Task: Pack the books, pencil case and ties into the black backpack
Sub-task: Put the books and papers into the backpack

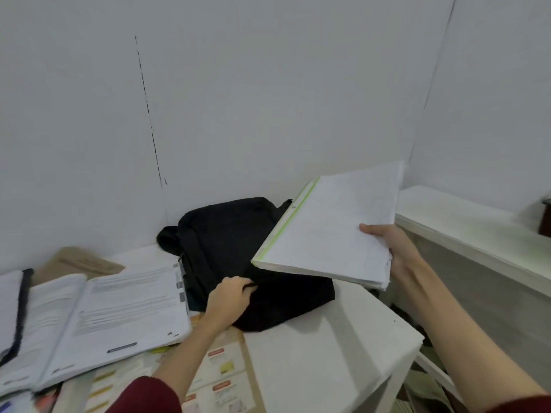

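Note:
The black backpack (pixel 235 251) lies flat on the white table (pixel 328 347), against the back wall. My left hand (pixel 231 302) grips its near fabric edge. My right hand (pixel 390 248) holds a thick white notebook with a green spine strip (pixel 328 234) by its right edge, tilted in the air above the backpack's right side. An open book (pixel 110 317) lies on the left of the table. A dark strip (pixel 21 308), perhaps a tie, lies across white pages at the far left.
A brown envelope (pixel 80 262) sits behind the open book. Under the open book lies a sheet with orange and yellow labels (pixel 220 371). A lower white shelf (pixel 477 234) runs along the right wall, with a dark object (pixel 545 216) at the frame edge.

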Demonstrator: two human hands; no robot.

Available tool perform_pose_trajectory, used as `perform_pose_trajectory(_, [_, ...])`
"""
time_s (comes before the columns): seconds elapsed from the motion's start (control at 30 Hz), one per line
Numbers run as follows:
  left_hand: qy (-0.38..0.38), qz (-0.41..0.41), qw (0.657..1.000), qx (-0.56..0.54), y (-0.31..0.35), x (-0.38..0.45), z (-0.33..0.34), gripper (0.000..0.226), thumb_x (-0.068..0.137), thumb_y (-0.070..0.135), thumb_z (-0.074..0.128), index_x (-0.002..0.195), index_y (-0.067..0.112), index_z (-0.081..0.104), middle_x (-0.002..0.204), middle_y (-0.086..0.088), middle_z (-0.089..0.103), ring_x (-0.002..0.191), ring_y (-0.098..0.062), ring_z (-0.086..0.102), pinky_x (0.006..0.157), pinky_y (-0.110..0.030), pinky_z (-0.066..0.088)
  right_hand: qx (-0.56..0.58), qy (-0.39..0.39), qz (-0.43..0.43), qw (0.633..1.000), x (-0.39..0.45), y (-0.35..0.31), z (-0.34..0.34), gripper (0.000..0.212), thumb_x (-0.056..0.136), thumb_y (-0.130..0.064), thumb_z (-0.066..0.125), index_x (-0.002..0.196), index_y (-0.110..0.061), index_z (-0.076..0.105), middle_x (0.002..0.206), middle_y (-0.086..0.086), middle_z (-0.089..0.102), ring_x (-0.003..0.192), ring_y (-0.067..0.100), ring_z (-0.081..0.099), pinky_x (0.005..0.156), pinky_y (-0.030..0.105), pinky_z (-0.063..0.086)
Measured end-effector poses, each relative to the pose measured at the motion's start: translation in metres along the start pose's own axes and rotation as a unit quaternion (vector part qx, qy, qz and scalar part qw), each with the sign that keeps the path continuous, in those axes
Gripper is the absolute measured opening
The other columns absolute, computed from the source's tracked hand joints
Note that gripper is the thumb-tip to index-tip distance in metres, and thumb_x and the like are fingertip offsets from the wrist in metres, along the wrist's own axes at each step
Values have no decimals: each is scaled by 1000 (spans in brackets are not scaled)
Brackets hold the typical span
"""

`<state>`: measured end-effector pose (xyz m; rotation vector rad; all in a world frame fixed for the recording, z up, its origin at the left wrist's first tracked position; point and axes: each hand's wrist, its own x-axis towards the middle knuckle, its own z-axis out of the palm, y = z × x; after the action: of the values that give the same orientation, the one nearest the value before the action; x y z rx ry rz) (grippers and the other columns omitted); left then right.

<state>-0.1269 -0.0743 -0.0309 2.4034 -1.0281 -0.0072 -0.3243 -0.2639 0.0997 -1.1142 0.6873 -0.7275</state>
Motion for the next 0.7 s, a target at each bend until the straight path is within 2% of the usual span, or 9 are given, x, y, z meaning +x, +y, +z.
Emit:
perform_pose_trajectory(0.07, [87, -172, 962, -191, -13, 15, -10, 25, 95, 23, 52, 80, 8, 66, 81, -8, 63, 88, -29, 58, 77, -36, 45, 4, -27, 10, 1000, 11, 2, -2, 19, 83, 3, 59, 101, -3, 62, 101, 15, 68, 87, 30, 65, 86, 44, 52])
perform_pose_trajectory(0.1, [129, -265, 906, -304, -23, 25, -21, 22, 94, 19, 53, 81, 4, 63, 81, -11, 61, 89, -29, 56, 77, -36, 43, 5, -33, 16, 999, 16, 6, -3, 22, 83, 3, 59, 104, -2, 62, 103, 16, 68, 90, 32, 65, 87, 45, 52])
perform_pose_trajectory(0.17, [176, -373, 758, -506, -37, 45, -47, 21, 92, 12, 54, 106, -3, 60, 95, -15, 61, 93, -29, 56, 81, -37, 47, 12, -36, 26, 999, 28, 12, -4, 33, 80, 3, 62, 113, 2, 61, 108, 19, 68, 97, 35, 65, 86, 47, 53])
perform_pose_trajectory(0.23, [215, -380, 694, -573, -41, 67, -73, 29, 90, 6, 53, 118, -2, 57, 102, -13, 61, 88, -27, 56, 80, -37, 50, 28, -23, 33, 999, 40, 18, -3, 38, 77, 3, 66, 115, 2, 60, 109, 19, 68, 97, 35, 66, 81, 44, 55])
perform_pose_trajectory(0.37, [273, -311, 751, -515, -14, 110, -125, 27, 90, 15, 60, 108, -4, 60, 97, -12, 59, 87, -24, 58, 80, -37, 50, 58, 45, -21, 997, 63, 40, 21, 32, 80, 8, 62, 107, -6, 55, 100, 10, 64, 81, 24, 63, 68, 32, 52])
perform_pose_trajectory(0.43, [278, -260, 797, -470, 12, 124, -144, 21, 90, 24, 60, 86, 3, 60, 92, -12, 59, 87, -25, 57, 82, -40, 50, 61, 82, -41, 994, 70, 65, 48, 36, 84, 5, 59, 116, -11, 54, 105, 7, 63, 88, 24, 62, 76, 33, 52])
perform_pose_trajectory(0.53, [261, -173, 860, -403, 46, 134, -154, 36, 91, 28, 56, 61, 15, 40, 66, -4, 42, 69, -18, 41, 58, -31, 33, 90, 143, -12, 986, 72, 105, 98, 58, 88, -6, 59, 141, -18, 39, 127, 5, 58, 109, 25, 58, 96, 33, 46])
perform_pose_trajectory(0.63, [243, -125, 890, -366, 53, 142, -154, 36, 92, 31, 54, 64, 14, 39, 63, -5, 35, 65, -17, 34, 59, -29, 25, 157, 160, 66, 972, 64, 136, 146, 70, 88, -8, 63, 147, -15, 25, 134, 11, 51, 119, 28, 52, 93, 25, 38])
perform_pose_trajectory(0.7, [231, -110, 896, -364, 48, 146, -156, 26, 91, 34, 55, 74, 15, 50, 71, -6, 44, 69, -16, 41, 64, -31, 30, 159, 129, 133, 970, 60, 160, 174, 64, 88, -15, 66, 141, -9, 31, 129, 15, 55, 110, 31, 58, 87, 28, 45])
